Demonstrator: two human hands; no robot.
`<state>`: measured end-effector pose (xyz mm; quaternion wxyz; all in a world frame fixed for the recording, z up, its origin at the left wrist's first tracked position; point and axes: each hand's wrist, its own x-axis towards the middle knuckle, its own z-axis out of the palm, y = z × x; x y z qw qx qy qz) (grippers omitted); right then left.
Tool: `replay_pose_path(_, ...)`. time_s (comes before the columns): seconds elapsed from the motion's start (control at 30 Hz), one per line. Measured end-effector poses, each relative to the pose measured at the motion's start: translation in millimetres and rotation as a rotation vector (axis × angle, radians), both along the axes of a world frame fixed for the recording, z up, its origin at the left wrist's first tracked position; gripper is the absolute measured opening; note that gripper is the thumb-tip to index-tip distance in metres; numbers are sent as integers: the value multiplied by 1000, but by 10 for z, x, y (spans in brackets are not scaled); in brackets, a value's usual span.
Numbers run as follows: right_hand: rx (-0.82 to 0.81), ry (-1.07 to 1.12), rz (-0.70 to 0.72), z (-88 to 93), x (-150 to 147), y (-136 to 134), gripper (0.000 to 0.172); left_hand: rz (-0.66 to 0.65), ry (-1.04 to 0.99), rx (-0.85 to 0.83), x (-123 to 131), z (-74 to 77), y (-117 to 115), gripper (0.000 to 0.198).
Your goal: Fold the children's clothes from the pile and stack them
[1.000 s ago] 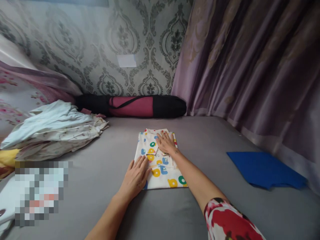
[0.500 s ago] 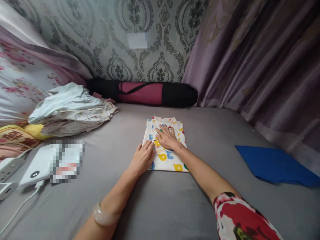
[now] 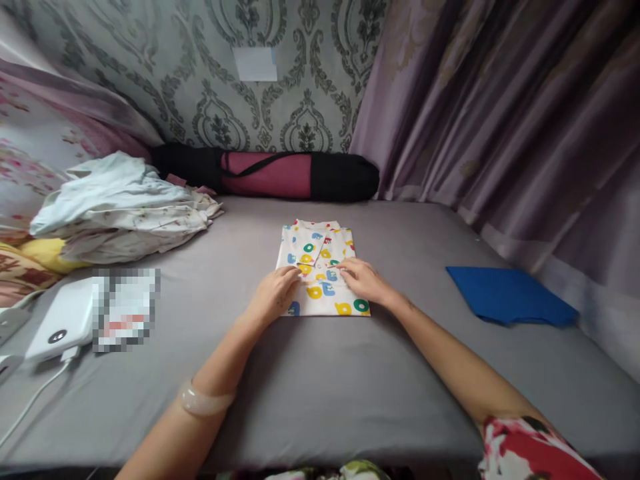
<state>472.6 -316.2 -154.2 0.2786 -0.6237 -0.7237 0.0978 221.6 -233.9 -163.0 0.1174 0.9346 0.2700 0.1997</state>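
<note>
A folded white garment point(image 3: 320, 257) printed with coloured letters lies on the grey bed sheet point(image 3: 320, 393) in the middle of the view. My left hand point(image 3: 274, 295) rests on its near left part, fingers bent with the tips on the cloth. On the near right part lies my right hand point(image 3: 364, 280), its fingers stretched toward the left along the fabric. Both hands press the near half of the garment; neither lifts it.
A pile of pale clothes point(image 3: 125, 213) lies at the left. A black and red rolled bag point(image 3: 270, 175) lies along the wallpapered wall. A folded blue cloth point(image 3: 507, 303) sits at the right near the purple curtain point(image 3: 500, 120). A white power bank point(image 3: 63, 319) with cable is at near left.
My right hand slid back from the far part of the garment to its near right edge. My left hand stayed on the near left. The view shifted slightly.
</note>
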Motion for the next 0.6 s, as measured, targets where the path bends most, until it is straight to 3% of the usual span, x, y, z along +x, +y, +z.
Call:
replay_pose_path(0.13, 24, -60, 62, 61, -47, -492, 25, -214, 78, -34, 17, 153, -122, 28)
replay_pose_path(0.27, 7, -99, 150, 103, -135, -784, 20, -274, 180, -46, -76, 284, -242, 26)
replay_pose_path(0.6, 68, -262, 163, -44, -120, -903, 21, -286, 188, -47, -363, 221, -329, 23)
